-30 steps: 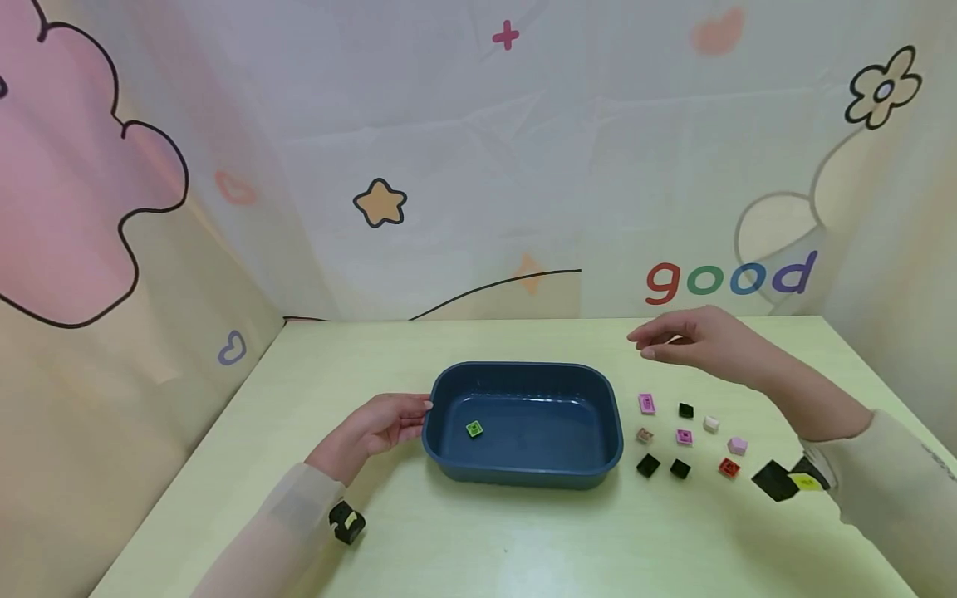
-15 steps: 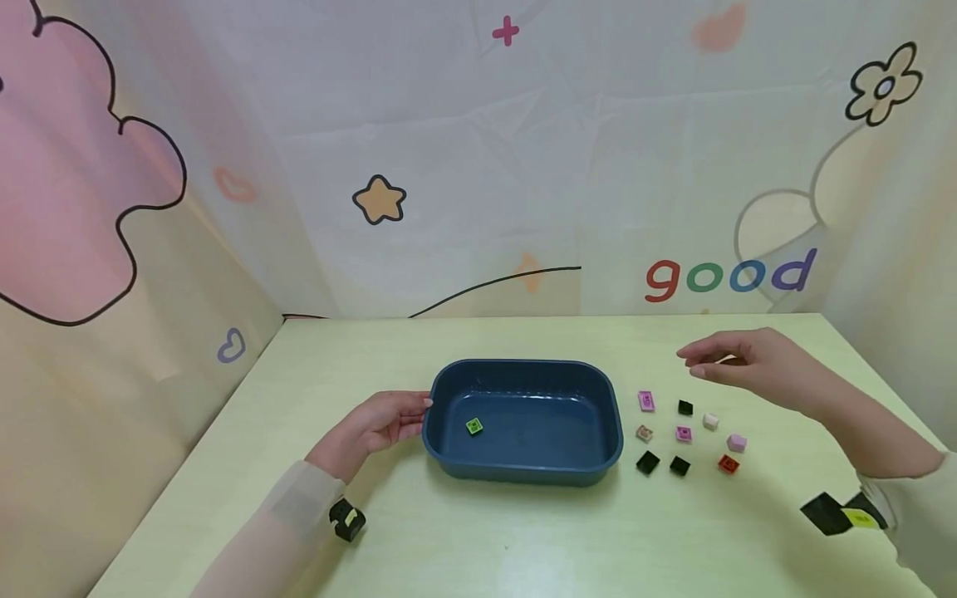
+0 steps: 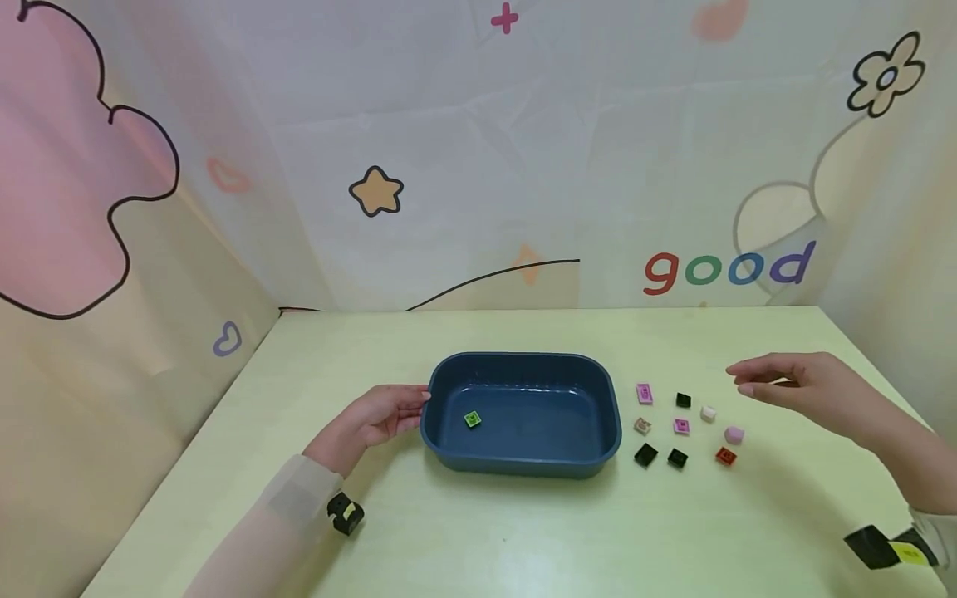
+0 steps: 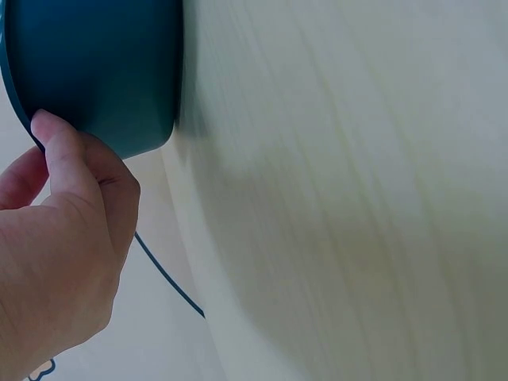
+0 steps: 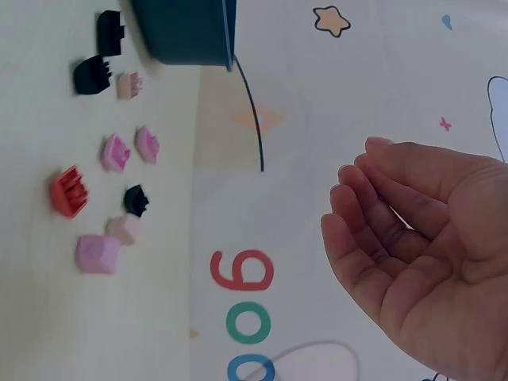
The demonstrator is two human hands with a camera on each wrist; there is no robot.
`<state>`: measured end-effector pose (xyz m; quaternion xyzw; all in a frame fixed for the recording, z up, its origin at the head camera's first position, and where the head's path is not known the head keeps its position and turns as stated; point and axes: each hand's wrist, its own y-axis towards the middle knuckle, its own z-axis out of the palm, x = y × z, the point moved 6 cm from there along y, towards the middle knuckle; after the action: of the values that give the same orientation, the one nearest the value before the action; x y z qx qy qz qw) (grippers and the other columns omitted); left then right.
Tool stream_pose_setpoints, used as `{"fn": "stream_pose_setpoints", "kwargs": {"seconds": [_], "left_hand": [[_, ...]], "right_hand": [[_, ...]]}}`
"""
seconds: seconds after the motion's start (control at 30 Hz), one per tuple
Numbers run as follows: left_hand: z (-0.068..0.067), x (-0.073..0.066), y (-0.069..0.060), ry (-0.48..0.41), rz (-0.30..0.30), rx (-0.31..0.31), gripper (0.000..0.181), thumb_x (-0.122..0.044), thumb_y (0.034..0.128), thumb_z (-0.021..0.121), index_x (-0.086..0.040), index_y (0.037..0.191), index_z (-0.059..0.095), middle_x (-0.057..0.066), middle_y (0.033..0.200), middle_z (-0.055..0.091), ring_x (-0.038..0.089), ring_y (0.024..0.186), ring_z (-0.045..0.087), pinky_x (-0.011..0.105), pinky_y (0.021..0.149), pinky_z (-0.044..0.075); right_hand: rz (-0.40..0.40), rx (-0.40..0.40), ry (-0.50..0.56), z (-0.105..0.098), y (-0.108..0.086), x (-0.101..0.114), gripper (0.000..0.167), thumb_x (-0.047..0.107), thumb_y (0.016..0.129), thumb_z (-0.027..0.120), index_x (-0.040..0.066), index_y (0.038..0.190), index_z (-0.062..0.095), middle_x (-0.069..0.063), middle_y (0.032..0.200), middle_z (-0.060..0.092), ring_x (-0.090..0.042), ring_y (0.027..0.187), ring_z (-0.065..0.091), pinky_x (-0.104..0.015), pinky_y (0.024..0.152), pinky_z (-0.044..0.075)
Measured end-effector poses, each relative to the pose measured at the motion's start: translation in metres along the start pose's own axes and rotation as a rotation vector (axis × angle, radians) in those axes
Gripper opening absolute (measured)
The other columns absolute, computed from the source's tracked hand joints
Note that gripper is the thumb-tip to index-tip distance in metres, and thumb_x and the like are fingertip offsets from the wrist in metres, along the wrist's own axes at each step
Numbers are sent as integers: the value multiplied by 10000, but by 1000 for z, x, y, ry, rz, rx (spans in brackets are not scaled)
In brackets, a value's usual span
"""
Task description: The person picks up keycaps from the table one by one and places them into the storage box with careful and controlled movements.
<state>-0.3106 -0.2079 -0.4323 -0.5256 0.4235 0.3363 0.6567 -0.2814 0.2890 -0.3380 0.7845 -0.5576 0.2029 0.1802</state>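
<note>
Across the tabletop (image 3: 508, 531), I see the left hand (image 3: 383, 415) pinching the tub (image 3: 519, 467) at nine o'clock, presumably steadying it, with bricks (image 3: 681, 426) at three o'clock, seemingly handy for the empty, loosely curled right hand (image 3: 813, 385).

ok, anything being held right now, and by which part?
Left grip holds the blue bin by its left-end rim; right grip holds nothing.

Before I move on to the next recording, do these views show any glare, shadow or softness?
Head view: pale glints inside the blue tray, a soft shadow on the table beside the left sleeve; left wrist view: dimmer, with a broad, soft-edged shadow across the table; right wrist view: also dim, the red brick looking slightly soft.
</note>
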Motion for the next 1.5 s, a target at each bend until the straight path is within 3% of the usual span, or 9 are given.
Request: {"fn": "stream_pose_setpoints", "kwargs": {"seconds": [0.27, 0.5, 0.7, 0.97, 1.1, 1.27, 1.5], "left_hand": [[1, -1, 0, 4, 1, 4, 485, -65, 1064, 482, 124, 1502, 390, -79, 831, 727, 6, 730, 692, 119, 704, 595], [2, -2, -1, 8, 1, 12, 493, -54, 1057, 483, 131, 1502, 384, -79, 832, 735, 5, 733, 699, 124, 708, 598], [1, -3, -1, 2, 2, 10, 496, -48, 1053, 483, 136, 1502, 379, -75, 821, 730, 6, 722, 695, 121, 697, 595], [2, -2, -1, 5, -5, 3, 491, -45, 1050, 487, 138, 1494, 387, -71, 814, 729, 10, 715, 694, 122, 688, 595], [2, -2, -2, 6, -7, 1, 491, -50, 1052, 489, 131, 1498, 390, -73, 819, 731, 11, 720, 696, 123, 693, 596], [1, -1, -1, 0, -9, -4, 487, -48, 1049, 496, 133, 1490, 399, -73, 805, 727, 17, 713, 695, 126, 690, 597], [1, -1, -1, -8, -9, -2, 477, -48, 1051, 494, 138, 1480, 406, -72, 796, 722, 16, 703, 691, 126, 684, 596]], "right_hand": [[57, 19, 13, 11, -12, -24, 372, 228, 984, 693, -26, 1255, 696, 68, 1022, 773, 188, 846, 567, -145, 718, 543], [105, 48, 13, 28, -19, -43, 394, 240, 994, 677, -51, 1259, 682, -167, 1121, 763, 223, 842, 502, -164, 706, 533], [156, 99, 2, 36, -20, -59, 437, 259, 1009, 655, -93, 1269, 652, -225, 1146, 743, 220, 826, 474, -159, 703, 529], [217, 188, 33, 54, -18, -75, 502, 262, 1020, 633, -153, 1299, 591, -278, 1145, 717, -92, 852, 650, -244, 709, 557], [223, 195, 30, 58, -16, -79, 534, 302, 1011, 646, -141, 1306, 597, -290, 1171, 708, -156, 909, 667, -268, 730, 553], [181, 178, -6, 60, -13, -76, 492, 279, 996, 670, -122, 1278, 630, -232, 1129, 732, -138, 925, 627, -214, 705, 530], [155, 148, -12, 62, -9, -70, 403, 199, 982, 685, -114, 1233, 661, -175, 1072, 745, 1, 818, 538, -166, 677, 510]]}}
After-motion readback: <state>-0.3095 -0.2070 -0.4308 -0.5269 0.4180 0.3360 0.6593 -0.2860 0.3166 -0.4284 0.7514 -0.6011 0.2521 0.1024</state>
